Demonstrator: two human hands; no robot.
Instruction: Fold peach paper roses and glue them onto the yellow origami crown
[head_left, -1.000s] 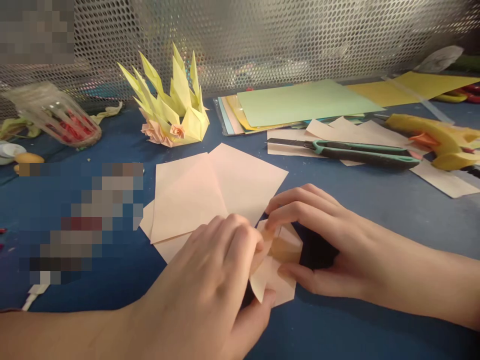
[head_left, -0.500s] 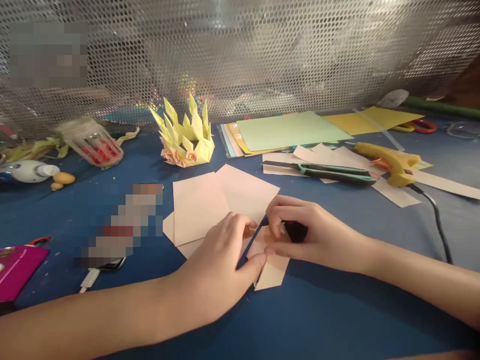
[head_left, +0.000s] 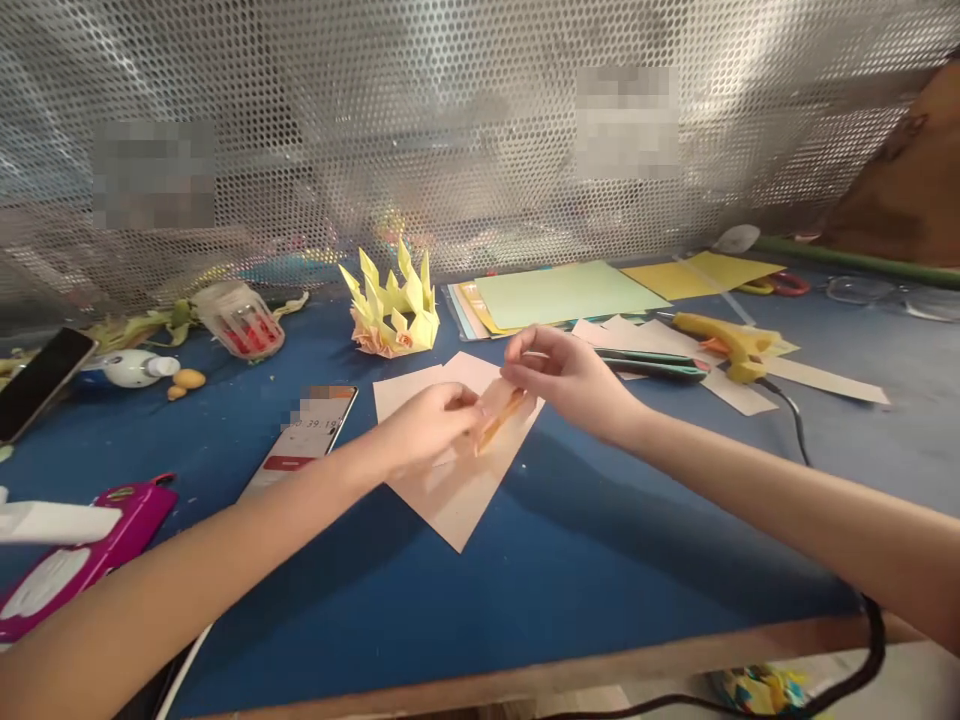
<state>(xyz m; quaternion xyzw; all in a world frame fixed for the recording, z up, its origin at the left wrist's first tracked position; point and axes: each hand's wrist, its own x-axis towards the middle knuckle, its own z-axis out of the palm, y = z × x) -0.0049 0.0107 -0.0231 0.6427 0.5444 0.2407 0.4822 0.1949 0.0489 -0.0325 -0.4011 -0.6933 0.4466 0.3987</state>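
Folded pink paper, long axis slanting up rightward, pinched by left fingers, right fingers

Folded paper: creases blurred
Cutter: one end behind right hand
Lit phone: lower end behind left forearm
Eyeglasses: cut off, right edge

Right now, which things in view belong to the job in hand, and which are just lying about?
In the job:
folded pink paper, between the left hand and right hand
pink sheets, beneath the hands
perhaps the glue gun and yellow crown, both untouched

Probably just lying about:
tilted jar
eyeglasses
white bottle
purple object
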